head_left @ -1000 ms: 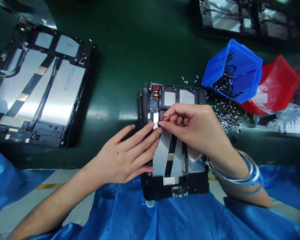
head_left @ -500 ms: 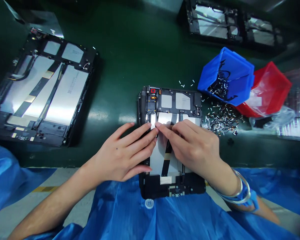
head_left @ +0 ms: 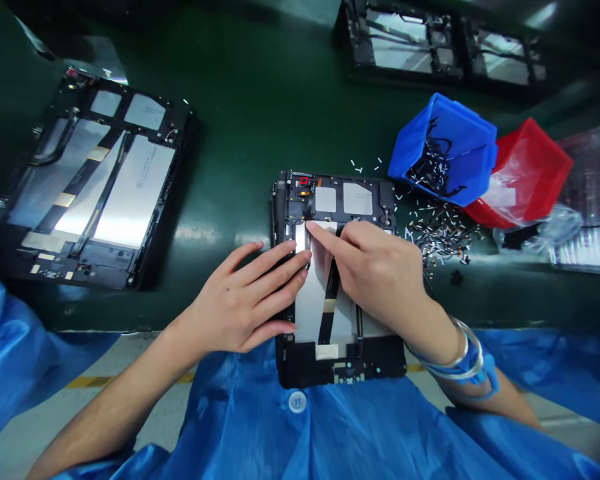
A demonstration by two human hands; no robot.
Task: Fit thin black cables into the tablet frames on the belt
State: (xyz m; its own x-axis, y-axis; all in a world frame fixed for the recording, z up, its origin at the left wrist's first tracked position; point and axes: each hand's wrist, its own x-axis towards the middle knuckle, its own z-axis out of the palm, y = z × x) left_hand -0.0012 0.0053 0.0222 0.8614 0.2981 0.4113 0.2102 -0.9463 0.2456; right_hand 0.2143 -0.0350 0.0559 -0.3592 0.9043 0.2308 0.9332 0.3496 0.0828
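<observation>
The spread left hand (head_left: 245, 293) holds the black tablet frame (head_left: 300, 363) at nine o'clock, while the right hand (head_left: 380, 267) presses the flat silver sheet (head_left: 313, 313) without pinching.

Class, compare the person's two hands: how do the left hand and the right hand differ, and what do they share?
The left hand lies with fingers spread over the side of the black tablet frame, while the right hand reaches across the silver panel with its index finger extended. The right wrist wears metal bangles and a blue band; the left wrist is bare. Both hands are ungloved and rest on the same frame.
</observation>
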